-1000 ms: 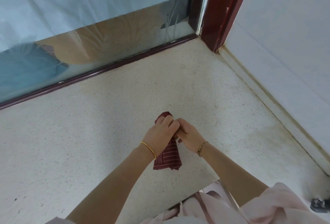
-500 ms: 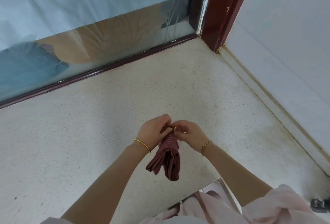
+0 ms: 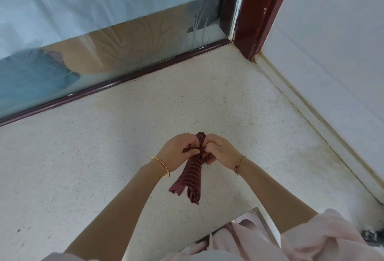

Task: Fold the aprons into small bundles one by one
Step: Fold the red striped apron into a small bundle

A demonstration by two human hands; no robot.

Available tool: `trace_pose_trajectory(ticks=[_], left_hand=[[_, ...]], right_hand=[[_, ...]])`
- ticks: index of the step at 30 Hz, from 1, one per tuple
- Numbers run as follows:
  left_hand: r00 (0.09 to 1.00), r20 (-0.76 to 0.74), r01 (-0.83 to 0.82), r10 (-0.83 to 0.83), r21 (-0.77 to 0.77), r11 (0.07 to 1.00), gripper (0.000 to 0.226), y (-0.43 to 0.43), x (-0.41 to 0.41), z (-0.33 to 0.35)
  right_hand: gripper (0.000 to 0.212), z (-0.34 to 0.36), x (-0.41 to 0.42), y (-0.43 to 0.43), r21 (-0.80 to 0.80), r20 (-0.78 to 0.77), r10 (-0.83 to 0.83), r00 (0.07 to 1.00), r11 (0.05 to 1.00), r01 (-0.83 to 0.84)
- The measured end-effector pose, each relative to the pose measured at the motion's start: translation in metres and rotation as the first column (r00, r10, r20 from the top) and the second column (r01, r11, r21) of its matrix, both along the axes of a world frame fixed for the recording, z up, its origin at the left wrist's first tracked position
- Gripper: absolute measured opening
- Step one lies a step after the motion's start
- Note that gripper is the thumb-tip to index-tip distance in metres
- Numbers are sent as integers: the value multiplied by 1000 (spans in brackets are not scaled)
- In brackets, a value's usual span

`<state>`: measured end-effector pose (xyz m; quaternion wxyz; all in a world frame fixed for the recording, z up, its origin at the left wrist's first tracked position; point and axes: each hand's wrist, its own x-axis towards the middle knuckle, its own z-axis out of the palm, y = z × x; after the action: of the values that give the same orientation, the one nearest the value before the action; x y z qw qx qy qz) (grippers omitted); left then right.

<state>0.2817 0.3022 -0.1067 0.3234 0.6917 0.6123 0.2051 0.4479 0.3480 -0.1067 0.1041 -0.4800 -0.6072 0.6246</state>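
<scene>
A dark red apron with thin pale stripes point(image 3: 193, 174) is rolled into a narrow bundle and held above the speckled counter point(image 3: 104, 156), its loose lower end hanging down. My left hand point(image 3: 177, 150) pinches the apron's thin strap beside the upper part of the roll. My right hand point(image 3: 222, 150) grips the roll and the strap from the other side. A short length of strap runs between the two hands across the roll. The top of the bundle pokes out between my knuckles.
A glass pane with a dark red frame point(image 3: 116, 82) borders the counter at the back. A red post point(image 3: 259, 11) stands in the far right corner beside a white wall point(image 3: 332, 63). Pink fabric point(image 3: 270, 240) lies at the near edge.
The bundle went from a flatter fold behind my left hand to a tight hanging roll. Both hands shifted to its top, and the strap now crosses it.
</scene>
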Motion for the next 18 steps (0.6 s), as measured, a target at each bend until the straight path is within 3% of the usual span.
trace_pose_trajectory(ticks=[3,8,11,15,18], left_hand=[[1000,-22,1,-1,5,1000,8,-3,-3,-1],[998,-68,-17,18,17,1000,9,-4,-1,-3],[997,-77,-12,13,7,1000,10,-3,1,-3],[997,-62,-38,37,-12,999,10,-1,3,-3],[994,-83,-69,66,-42,997,11,0,0,-5]], right_hand=[[14,-1,0,-1,-84,19,-19,1000,996,21],[15,-7,0,-2,98,121,14,993,995,-26],[18,-9,1,-5,217,90,-41,995,976,21],[12,-10,-2,-4,180,18,-146,989,974,141],[18,-13,1,1,179,69,-113,991,979,99]])
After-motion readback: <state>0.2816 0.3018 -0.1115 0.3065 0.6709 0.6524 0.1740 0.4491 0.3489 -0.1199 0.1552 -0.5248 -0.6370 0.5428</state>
